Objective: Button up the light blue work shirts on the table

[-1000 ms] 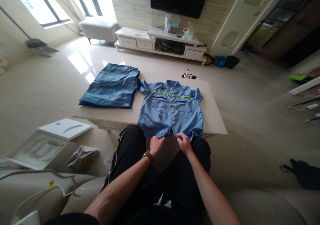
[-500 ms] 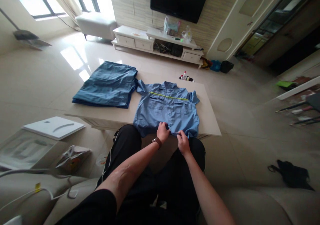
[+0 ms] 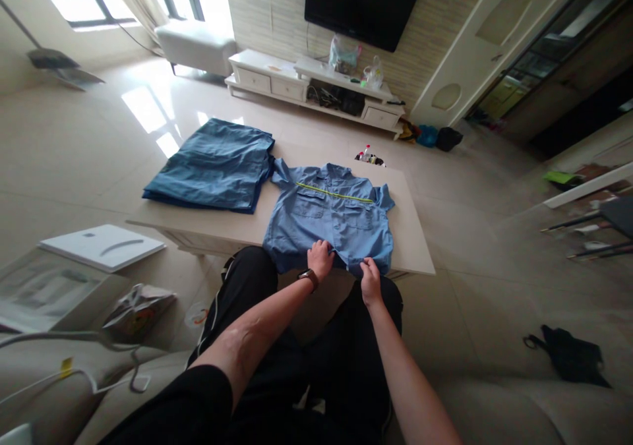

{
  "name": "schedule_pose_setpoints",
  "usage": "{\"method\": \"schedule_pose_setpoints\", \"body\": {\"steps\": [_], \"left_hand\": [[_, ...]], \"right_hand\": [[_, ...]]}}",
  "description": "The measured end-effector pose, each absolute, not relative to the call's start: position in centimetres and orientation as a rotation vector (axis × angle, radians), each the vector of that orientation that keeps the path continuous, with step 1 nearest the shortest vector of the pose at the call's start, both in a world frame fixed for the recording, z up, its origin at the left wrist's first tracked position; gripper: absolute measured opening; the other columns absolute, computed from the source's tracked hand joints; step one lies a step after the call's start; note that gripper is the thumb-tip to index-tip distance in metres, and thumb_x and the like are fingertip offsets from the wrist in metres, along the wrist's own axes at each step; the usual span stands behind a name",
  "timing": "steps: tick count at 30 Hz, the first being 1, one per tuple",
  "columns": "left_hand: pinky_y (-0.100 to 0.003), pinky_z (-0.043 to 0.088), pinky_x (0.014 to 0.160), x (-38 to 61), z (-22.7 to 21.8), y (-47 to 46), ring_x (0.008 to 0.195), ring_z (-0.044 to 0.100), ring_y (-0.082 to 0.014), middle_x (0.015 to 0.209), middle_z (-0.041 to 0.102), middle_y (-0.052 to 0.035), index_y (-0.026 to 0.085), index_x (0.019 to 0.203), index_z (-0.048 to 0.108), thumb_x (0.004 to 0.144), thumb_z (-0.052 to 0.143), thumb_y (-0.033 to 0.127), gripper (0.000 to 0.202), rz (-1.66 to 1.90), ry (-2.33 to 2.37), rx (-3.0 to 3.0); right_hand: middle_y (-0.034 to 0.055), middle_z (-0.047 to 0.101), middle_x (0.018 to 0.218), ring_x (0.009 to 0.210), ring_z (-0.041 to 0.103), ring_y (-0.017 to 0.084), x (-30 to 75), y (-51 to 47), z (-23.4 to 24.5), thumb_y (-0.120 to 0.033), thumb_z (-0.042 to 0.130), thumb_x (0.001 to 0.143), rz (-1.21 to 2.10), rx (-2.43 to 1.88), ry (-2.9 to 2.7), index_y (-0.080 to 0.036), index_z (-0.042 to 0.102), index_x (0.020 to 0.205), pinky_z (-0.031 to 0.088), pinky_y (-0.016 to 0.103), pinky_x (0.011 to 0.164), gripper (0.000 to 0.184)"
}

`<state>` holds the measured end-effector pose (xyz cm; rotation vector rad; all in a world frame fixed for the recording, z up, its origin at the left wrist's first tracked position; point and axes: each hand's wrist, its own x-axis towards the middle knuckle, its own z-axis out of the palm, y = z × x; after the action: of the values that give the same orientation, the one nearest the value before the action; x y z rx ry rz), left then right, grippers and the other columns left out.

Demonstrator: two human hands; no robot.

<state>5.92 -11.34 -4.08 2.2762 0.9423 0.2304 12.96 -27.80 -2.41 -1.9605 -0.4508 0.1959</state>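
Note:
A light blue short-sleeved shirt (image 3: 329, 214) with a yellow chest stripe and two pockets lies front up on the table (image 3: 413, 234), collar away from me. Its hem hangs over the near edge. My left hand (image 3: 320, 259), with a watch on the wrist, is closed on the hem near the button placket. To its right, my right hand (image 3: 370, 281) pinches the hem on the other side of the front opening. Dark cloth shows in the gap between the hands. Left of the shirt lies a folded stack of darker blue clothes (image 3: 212, 165).
Behind the table stands a white TV cabinet (image 3: 287, 89) with plastic bags on it, below a wall-mounted television (image 3: 363, 6). At the lower left are a white flat box (image 3: 101, 246) and a crumpled bag (image 3: 138, 310). A black bag (image 3: 568, 356) lies on the floor at right.
My right hand has slid to the right along the hem, widening the gap at the shirt's front opening. My left hand stays nearly in place.

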Motion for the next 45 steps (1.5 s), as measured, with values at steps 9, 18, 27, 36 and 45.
{"method": "schedule_pose_setpoints", "body": {"steps": [9,18,27,36,45], "left_hand": [[-0.035,0.043,0.095,4.5,-3.7,-10.3,0.112,0.065,-0.0245,0.115,0.075,-0.0108,0.020,0.112,0.069,0.096,0.056,0.014,0.021,0.229,0.776,2.225],[-0.032,0.046,0.094,3.2,-4.2,-9.4,0.107,0.069,-0.0222,0.113,0.077,-0.0101,0.021,0.113,0.079,0.097,0.062,0.019,0.024,0.218,0.632,2.248],[-0.038,0.040,0.102,2.7,-3.0,-9.6,0.108,0.069,-0.0253,0.107,0.078,-0.0116,0.024,0.109,0.083,0.097,0.049,0.013,0.037,0.196,0.462,2.340],[-0.035,0.045,0.097,2.9,-3.5,-9.9,0.100,0.072,-0.0241,0.106,0.079,-0.0107,0.021,0.112,0.082,0.099,0.047,0.015,0.038,0.168,0.525,2.278],[-0.030,0.050,0.090,3.3,-4.6,-9.4,0.099,0.071,-0.0210,0.109,0.079,-0.0070,0.021,0.111,0.080,0.096,0.054,0.018,0.031,0.196,0.611,2.220]], "right_hand": [[0.0158,0.068,0.112,0.111,0.058,0.031,14.0,-26.9,-3.8,-0.047,0.058,0.084,-0.106,-2.207,-0.453,-0.022,0.058,0.103,0.044,0.042,0.096,0.031],[0.0111,0.074,0.107,0.108,0.063,0.029,11.5,-21.3,-5.5,-0.030,0.064,0.091,0.174,-2.423,-0.753,-0.021,0.070,0.104,0.044,0.039,0.092,0.016],[0.0114,0.074,0.105,0.102,0.062,0.028,13.6,-23.0,-4.8,-0.021,0.053,0.095,0.107,-2.399,-0.852,-0.021,0.074,0.094,0.045,0.036,0.090,0.020],[0.0114,0.075,0.102,0.094,0.066,0.027,14.9,-22.1,-5.2,-0.022,0.060,0.092,0.136,-2.426,-0.868,-0.021,0.077,0.095,0.047,0.036,0.085,0.017],[0.0078,0.074,0.094,0.087,0.066,0.022,15.3,-21.5,-4.7,-0.023,0.058,0.092,0.236,-2.305,-1.007,-0.020,0.072,0.087,0.050,0.032,0.085,0.015]]}}
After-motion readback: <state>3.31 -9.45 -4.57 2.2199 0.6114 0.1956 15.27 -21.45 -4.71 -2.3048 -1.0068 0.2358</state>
